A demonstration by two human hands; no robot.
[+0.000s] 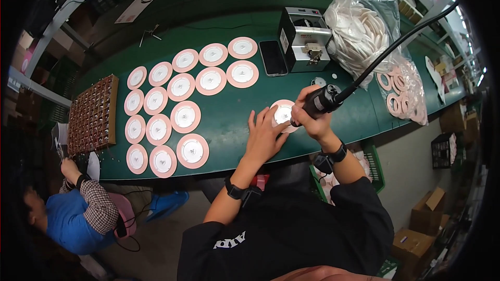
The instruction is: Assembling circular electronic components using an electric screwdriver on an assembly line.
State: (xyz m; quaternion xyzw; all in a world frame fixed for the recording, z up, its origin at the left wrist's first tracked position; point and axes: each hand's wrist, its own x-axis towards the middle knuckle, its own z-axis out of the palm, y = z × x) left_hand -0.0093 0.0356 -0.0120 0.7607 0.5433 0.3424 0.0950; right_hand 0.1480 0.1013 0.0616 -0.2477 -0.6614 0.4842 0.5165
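Shirt point(291, 234) cropped, left hand point(264, 138) part-covering disc point(283, 112)

Pink-rimmed white discs point(211, 80), black handheld tool point(321, 102), green tabletop point(229, 119), checked sleeve point(101, 208), blue top point(70, 224)

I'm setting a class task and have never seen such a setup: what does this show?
There is no robot, only a person's bare hands, the left grip and right grip. The picture comes from a fisheye camera worn on the person's head, so straight edges look bent. The right grip holds a black corded tool close to a pink-rimmed white disc, which the left grip touches. On the green table lie similar discs in rows, a brown gridded tray, a dark phone, a boxy machine, a bag of white pieces and a bag of pink rings. Another person is at the left.
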